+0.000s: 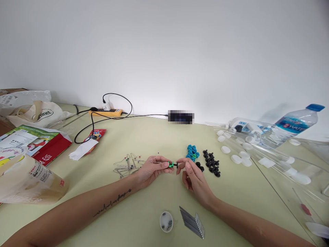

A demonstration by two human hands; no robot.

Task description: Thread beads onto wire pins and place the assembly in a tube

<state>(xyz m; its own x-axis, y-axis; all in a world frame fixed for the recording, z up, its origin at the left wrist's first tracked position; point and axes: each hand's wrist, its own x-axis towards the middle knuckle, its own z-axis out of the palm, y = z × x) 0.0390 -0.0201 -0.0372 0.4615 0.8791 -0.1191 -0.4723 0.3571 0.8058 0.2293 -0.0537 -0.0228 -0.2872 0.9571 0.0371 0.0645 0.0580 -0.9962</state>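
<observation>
Piece of green plastic (170, 165) lies pinched in left grip (150, 170), right grip (195, 176) parted just beside it

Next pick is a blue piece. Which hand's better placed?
Right, I'd say: the right hand is nearer the blue pieces, while the left hand grips the small green part.

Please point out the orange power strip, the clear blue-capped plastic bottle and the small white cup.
Orange power strip (118, 112): head view, on its right end.
Clear blue-capped plastic bottle (292, 124): head view, on its label.
Small white cup (166, 216): head view, on its bare inside.
</observation>
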